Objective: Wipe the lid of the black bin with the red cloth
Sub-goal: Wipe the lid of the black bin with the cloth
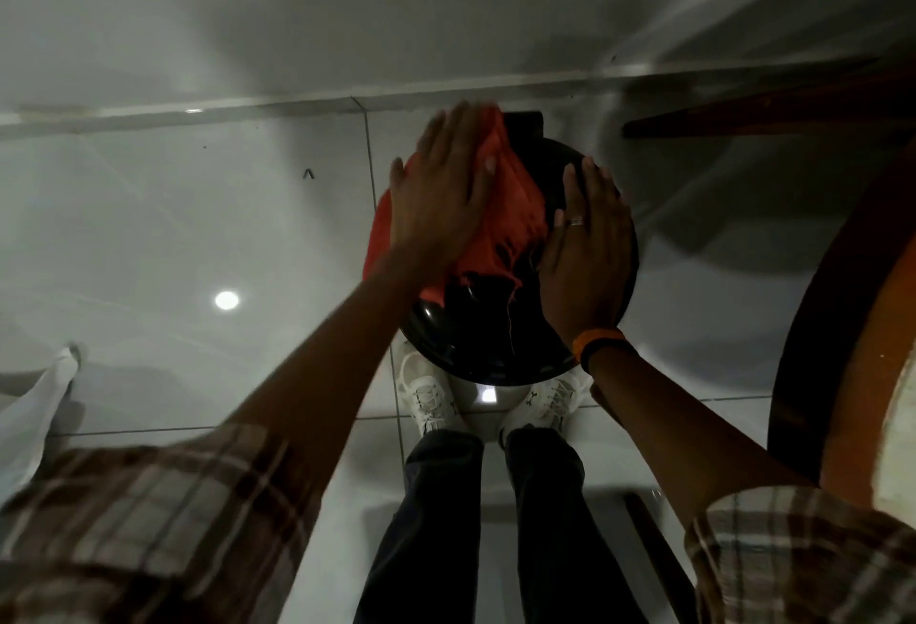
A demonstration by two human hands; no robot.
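A round glossy black bin lid sits on the floor straight below me, just ahead of my feet. A red cloth with a frayed near edge lies over the lid's far left part. My left hand lies flat on the cloth, fingers spread and pointing away from me, pressing it onto the lid. My right hand, with a ring and an orange wristband, rests flat on the lid's right side, beside the cloth. The bin body below the lid is hidden.
Glossy white floor tiles surround the bin, with a wall skirting behind it. A round wooden table stands close on the right. A white cloth or bag hangs at the left edge. My white shoes touch the bin's near side.
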